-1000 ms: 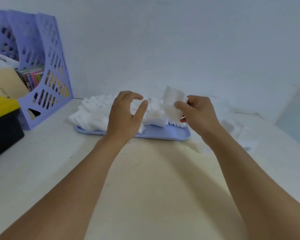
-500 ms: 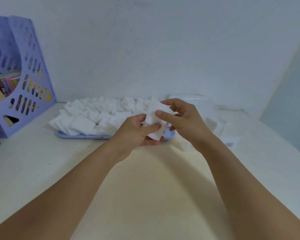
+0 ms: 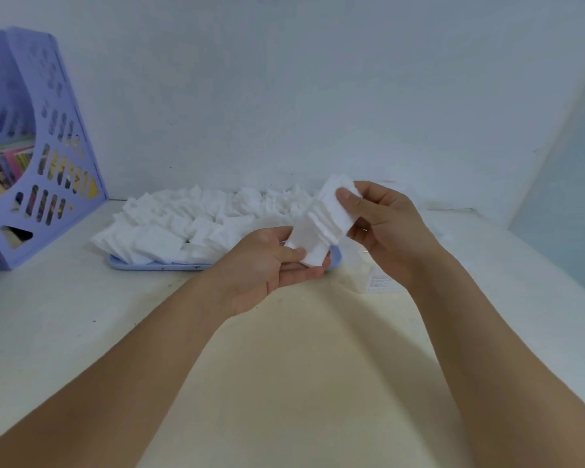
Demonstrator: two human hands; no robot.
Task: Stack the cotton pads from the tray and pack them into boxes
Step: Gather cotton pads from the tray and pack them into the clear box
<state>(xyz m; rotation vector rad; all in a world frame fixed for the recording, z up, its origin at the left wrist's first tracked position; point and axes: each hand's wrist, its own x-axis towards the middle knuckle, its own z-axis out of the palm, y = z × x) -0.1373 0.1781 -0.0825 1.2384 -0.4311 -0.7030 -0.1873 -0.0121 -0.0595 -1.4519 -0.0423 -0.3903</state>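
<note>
Pads [image 3: 321, 228] sit between both hands as a slanted, half-ordered stack above the front right corner of the tray [image 3: 156, 265]. The left hand [image 3: 271, 265] lies palm up under the low end of the stack, with the thumb pressing on the front pad, so it works as a support and a stop. The right hand [image 3: 382, 228] pinches the high end, thumb on the top pad and fingers behind; this seems to be for squeezing the pads together and making their edges even. I judge the stack is not yet square, because the pad edges show like small steps along its side.

The pads are white, soft and roughly square, with a slightly fuzzy surface; they will bend and slip easily, so a grip from both ends makes sense. Many more lie loose and overlapping on the tray, heaped up to its back edge. The tray is pale blue, smooth plastic with a low rim, and it stands at the back of the table [image 3: 81, 332], near the wall. A lilac perforated file rack [image 3: 58, 184] stands at the back left corner. What may be a clear box [image 3: 382, 282] lies right of the tray, but I cannot tell for sure.
</note>
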